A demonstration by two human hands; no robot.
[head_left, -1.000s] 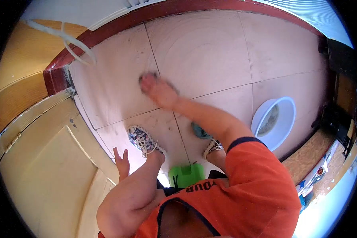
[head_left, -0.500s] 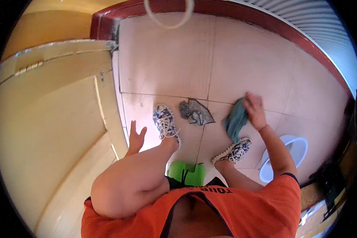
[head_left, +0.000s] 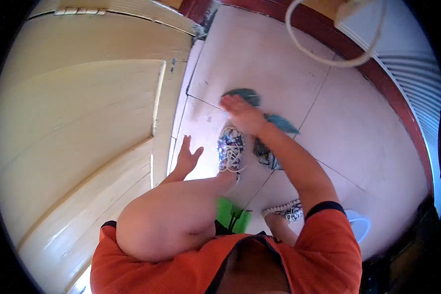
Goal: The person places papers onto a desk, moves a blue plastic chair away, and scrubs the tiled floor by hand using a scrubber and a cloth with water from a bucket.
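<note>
Where the right hand (head_left: 242, 116) lies over the floor (head_left: 264, 54), the blue-green cloth (head_left: 243, 94) is beneath and around it, one part showing at twelve o'clock from the fingers and another at three o'clock, past the wrist. Its fingers lie flat and close together on the cloth; they are blurred, and I cannot tell whether they pinch any of it. At eight o'clock from it, the left hand (head_left: 185, 159) is spread, thumb apart from the fingers, between the bent left knee (head_left: 166, 220) and the pale door (head_left: 83, 108) at nine o'clock.

Just beside the right hand, at six o'clock, the left shoe (head_left: 230, 149) stands close in its way. A grey patterned cloth (head_left: 264, 154) lies at five o'clock, partly hidden by the right forearm (head_left: 294, 159), which also crosses over the tiles. Farther off at five is the right shoe (head_left: 290, 210); between four and five, a basin (head_left: 360, 226) shows partly behind the sleeve (head_left: 330, 235). A green plastic object (head_left: 241, 223) sits at six, beyond the left shoe. At two o'clock, a whitish loop (head_left: 350, 63) hangs across the view, covering some of the red skirting (head_left: 402, 110).
</note>
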